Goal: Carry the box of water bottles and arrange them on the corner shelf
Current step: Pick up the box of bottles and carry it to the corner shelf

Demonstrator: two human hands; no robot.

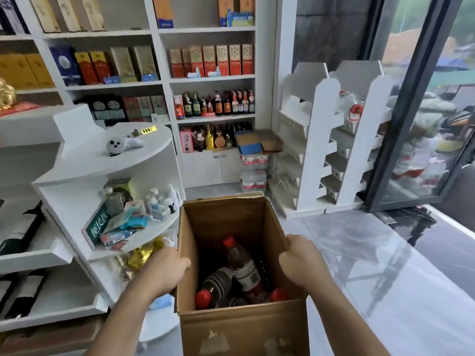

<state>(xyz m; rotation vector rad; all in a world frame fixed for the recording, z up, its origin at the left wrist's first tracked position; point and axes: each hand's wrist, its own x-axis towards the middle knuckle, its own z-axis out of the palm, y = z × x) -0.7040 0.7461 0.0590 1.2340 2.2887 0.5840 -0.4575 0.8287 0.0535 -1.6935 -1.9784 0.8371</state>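
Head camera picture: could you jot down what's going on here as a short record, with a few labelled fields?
setting: a shop with white shelves of boxed goods and bottles
held item: open cardboard box
left hand: gripping the box's left wall at its top edge
right hand: gripping the box's right wall at its top edge
box contents: red-capped bottles, lying loose and tilted
nearby shelf: rounded white corner shelf to the left, middle tier cluttered with small packets
floor: glossy grey tiles

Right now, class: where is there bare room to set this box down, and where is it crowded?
Bare: the floor right of the box, and the top tier beyond the seal toy. Crowded: the middle tier, full of packets and bottles.
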